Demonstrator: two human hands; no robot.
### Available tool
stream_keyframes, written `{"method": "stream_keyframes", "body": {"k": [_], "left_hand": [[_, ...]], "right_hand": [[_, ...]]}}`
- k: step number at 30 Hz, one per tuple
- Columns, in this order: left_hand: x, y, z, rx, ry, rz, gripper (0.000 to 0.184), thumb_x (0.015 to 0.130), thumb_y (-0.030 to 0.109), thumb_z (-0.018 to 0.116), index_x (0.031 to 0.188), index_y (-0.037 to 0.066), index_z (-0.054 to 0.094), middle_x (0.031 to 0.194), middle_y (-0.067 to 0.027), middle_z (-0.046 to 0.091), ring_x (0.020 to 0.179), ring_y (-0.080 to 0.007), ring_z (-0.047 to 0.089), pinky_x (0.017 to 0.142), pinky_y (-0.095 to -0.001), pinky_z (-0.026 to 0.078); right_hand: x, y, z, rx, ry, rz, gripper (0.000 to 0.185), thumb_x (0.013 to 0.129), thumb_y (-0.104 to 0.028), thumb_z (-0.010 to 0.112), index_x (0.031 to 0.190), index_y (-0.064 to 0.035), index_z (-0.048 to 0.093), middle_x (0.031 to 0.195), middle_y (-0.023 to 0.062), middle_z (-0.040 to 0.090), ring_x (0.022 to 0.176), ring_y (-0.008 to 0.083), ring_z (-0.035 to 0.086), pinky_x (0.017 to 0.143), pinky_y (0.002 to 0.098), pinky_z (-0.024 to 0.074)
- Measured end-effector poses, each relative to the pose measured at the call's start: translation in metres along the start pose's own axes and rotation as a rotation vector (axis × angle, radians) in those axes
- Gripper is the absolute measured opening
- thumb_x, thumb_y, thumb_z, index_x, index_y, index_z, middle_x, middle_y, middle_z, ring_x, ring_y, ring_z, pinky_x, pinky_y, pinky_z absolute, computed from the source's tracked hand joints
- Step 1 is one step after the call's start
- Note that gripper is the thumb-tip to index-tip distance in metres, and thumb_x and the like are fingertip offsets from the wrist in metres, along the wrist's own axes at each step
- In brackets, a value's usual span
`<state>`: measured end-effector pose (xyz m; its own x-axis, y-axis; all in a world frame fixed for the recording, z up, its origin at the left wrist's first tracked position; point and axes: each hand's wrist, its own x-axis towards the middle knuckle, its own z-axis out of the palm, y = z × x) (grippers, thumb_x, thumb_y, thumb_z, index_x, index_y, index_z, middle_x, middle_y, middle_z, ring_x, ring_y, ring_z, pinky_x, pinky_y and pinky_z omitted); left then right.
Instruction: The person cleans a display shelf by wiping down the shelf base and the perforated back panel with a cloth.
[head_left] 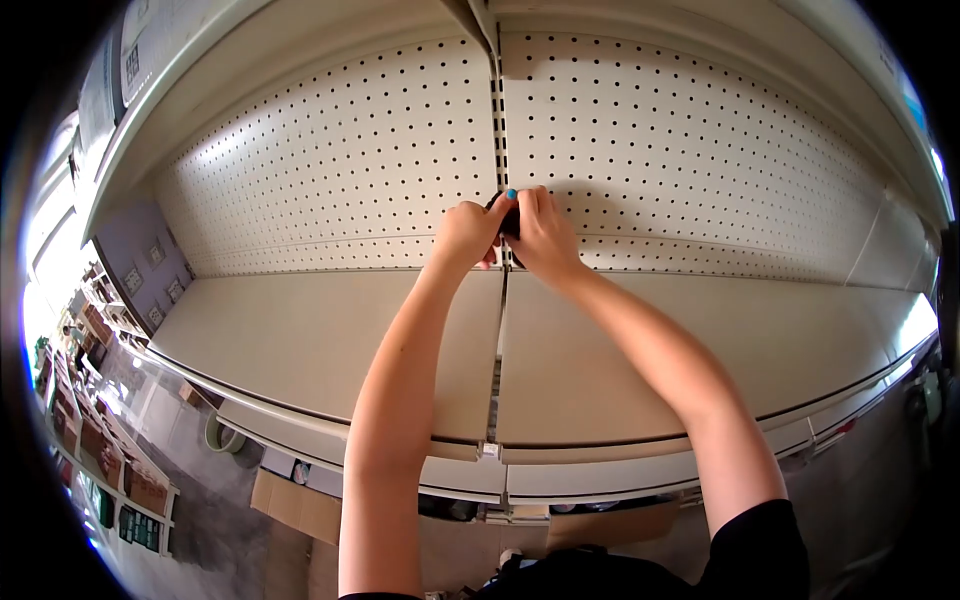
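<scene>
My left hand [464,232] and my right hand [546,236] meet in front of the pegboard back panel [380,150], at the slotted metal upright [500,130]. Between them is a small black object [510,221], mostly covered by my fingers, so its kind cannot be made out. Both hands are closed around it, the left from its left side and the right from its right. My left thumb, with a blue nail, lies over its top. Whether the object touches the upright is hidden.
Below my hands runs a beige shelf [600,350] in two sections, with another shelf [300,40] overhead. Open cardboard boxes [295,505] stand low at the front. A round bin [222,435] and stocked racks [110,470] are at the left.
</scene>
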<state>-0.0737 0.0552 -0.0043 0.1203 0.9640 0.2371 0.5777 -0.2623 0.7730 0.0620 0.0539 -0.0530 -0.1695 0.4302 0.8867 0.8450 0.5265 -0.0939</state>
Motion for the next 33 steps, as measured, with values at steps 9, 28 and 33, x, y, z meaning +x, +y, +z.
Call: {"method": "stream_keyframes", "body": {"k": [9, 28, 33], "left_hand": [[-0.014, 0.009, 0.039, -0.113, 0.304, 0.133, 0.055, 0.075, 0.016, 0.071, 0.108, -0.009, 0.035, 0.113, -0.0299, 0.044, 0.099, -0.0422, 0.055, 0.078, -0.0429, 0.051], [0.022, -0.012, 0.02, 0.587, 0.74, 1.015, 0.049, 0.068, 0.003, 0.074, 0.114, 0.003, 0.056, 0.112, -0.0147, 0.046, 0.097, -0.0328, 0.052, 0.081, -0.0397, 0.049], [0.015, -0.065, 0.029, 0.93, 0.568, 1.276, 0.032, 0.067, 0.003, 0.067, 0.099, 0.0, 0.061, 0.107, -0.0106, 0.05, 0.081, -0.0241, 0.053, 0.068, -0.033, 0.052]], "right_hand": [[-0.007, -0.016, -0.023, 0.355, -0.106, 0.187, 0.049, 0.077, -0.009, 0.068, 0.116, 0.0006, 0.04, 0.114, 0.0205, 0.047, 0.104, 0.0366, 0.051, 0.084, 0.0407, 0.0471], [-0.078, 0.048, -0.11, -0.163, -0.771, -0.15, 0.021, 0.082, -0.019, 0.059, 0.098, -0.0059, 0.061, 0.109, 0.0095, 0.057, 0.103, 0.0254, 0.056, 0.082, 0.0393, 0.0503], [-0.08, 0.035, -0.115, -0.122, -0.825, -0.12, 0.017, 0.083, -0.017, 0.057, 0.093, -0.0045, 0.062, 0.103, 0.0116, 0.059, 0.1, 0.028, 0.057, 0.082, 0.0416, 0.049]]}}
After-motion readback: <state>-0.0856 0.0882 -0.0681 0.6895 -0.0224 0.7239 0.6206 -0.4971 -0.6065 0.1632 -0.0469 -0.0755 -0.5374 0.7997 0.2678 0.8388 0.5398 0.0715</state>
